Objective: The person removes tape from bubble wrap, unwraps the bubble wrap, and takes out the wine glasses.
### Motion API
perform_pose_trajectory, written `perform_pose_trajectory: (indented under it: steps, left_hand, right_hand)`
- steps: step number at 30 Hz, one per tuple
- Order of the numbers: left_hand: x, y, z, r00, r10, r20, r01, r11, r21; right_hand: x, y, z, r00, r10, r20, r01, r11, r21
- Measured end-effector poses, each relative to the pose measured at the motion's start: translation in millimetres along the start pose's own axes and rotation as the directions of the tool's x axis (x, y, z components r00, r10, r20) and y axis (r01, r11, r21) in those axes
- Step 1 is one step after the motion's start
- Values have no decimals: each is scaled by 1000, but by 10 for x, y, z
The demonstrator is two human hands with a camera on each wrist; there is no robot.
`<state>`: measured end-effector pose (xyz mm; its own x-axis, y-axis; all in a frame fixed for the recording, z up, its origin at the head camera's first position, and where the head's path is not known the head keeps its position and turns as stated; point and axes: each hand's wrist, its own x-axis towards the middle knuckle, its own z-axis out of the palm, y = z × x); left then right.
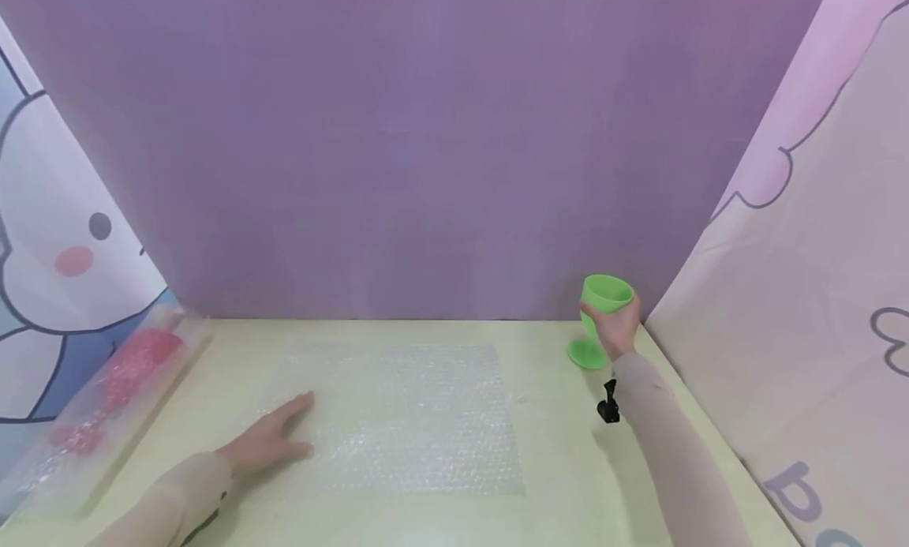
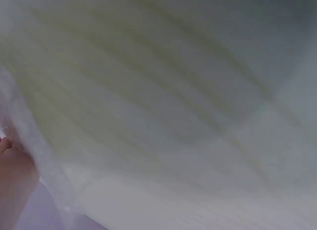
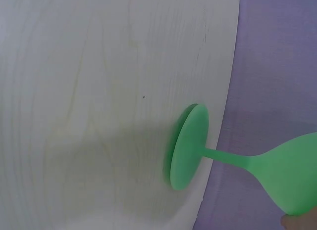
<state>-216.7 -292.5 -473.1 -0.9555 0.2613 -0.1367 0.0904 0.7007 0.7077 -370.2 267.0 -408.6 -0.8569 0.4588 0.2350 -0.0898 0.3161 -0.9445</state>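
Note:
My right hand [image 1: 619,324] grips the bowl of a green goblet [image 1: 605,288] near the back right of the table. In the right wrist view the goblet's stem and round foot [image 3: 190,147] show close to the tabletop; whether the foot touches it I cannot tell. Only a bit of the right hand [image 3: 299,221] appears there. My left hand [image 1: 266,443], fingers and thumb spread, is at the left side of a flat sheet of clear bubble wrap [image 1: 412,421]. In the left wrist view part of that hand [image 2: 17,185] shows beside a strip of the wrap [image 2: 37,136].
At the far left lies a pink-red goblet-shaped thing [image 1: 135,365] wrapped in clear bubble wrap. A purple panel [image 1: 426,152] stands along the table's back edge. Printed cloth walls [image 1: 817,310] flank both sides. The tabletop [image 1: 568,468] is pale wood.

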Motion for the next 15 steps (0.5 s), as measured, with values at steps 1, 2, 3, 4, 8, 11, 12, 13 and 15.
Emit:
perform_pose_trajectory:
  steps: [1, 2, 3, 4, 8, 11, 12, 13, 15]
  left_hand:
    - [-4, 11, -5, 1000, 3, 0, -3, 1000, -1]
    - [-10, 22, -10, 1000, 5, -1, -5, 1000, 0]
    - [-17, 31, -14, 1000, 4, -1, -4, 1000, 1]
    - [-23, 41, -19, 1000, 5, -1, -5, 1000, -2]
    - [-17, 39, -27, 1000, 0, 2, 0, 1000, -12]
    - [9, 12, -15, 1000, -12, 6, 12, 1000, -14]
    - [19, -1, -9, 1000, -14, 7, 14, 1000, -16]
    - [26, -10, -2, 1000, -15, 8, 16, 1000, -16]
    - [42, -34, 11, 1000, -18, 8, 18, 1000, -19]
  right_hand:
    - [2, 0, 5, 1000, 4, 1, -4, 1000, 0]
    - [2, -2, 13, 1000, 7, 4, -7, 1000, -1]
    - [3, -3, 23, 1000, 8, 7, -8, 1000, 0]
    - [3, -5, 36, 1000, 7, 10, -7, 1000, 2]
    - [5, -15, 87, 1000, -3, 12, 3, 1000, 9]
    - [-1, -24, 105, 1000, 5, 8, -5, 1000, 24]
    - [-6, -25, 106, 1000, 11, 8, -11, 1000, 29]
    - [-10, -26, 105, 1000, 17, 8, -17, 999, 34]
    - [-16, -22, 105, 1000, 22, 8, -22, 999, 41]
